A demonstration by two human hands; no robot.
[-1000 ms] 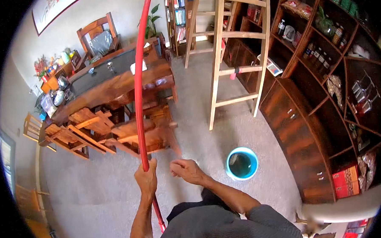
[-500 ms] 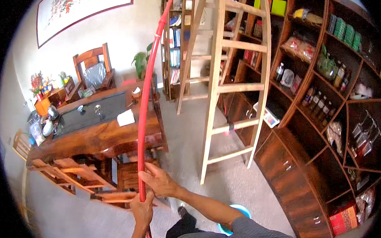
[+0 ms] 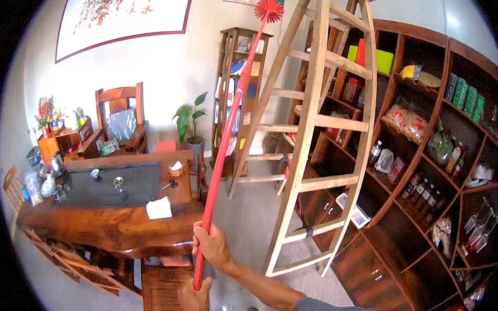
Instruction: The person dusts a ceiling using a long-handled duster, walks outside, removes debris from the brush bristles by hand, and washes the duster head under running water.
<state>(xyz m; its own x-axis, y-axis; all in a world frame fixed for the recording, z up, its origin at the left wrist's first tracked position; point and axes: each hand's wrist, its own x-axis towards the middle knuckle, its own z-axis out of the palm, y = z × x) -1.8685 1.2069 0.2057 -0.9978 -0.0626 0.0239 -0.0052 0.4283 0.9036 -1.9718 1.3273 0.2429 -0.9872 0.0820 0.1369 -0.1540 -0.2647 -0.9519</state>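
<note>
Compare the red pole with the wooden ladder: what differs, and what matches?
The red pole is brightly coloured; the wooden ladder is pale. The pole is one shaft with a spiky head; the ladder has rails and rungs. The right hand grips the pole; the ladder stands on the floor. Both are long.

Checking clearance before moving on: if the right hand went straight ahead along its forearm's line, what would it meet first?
Probably the near wooden edge of the table, up and to the left in the picture. Depth is unclear from one view, so the right hand might pass above it.
</note>
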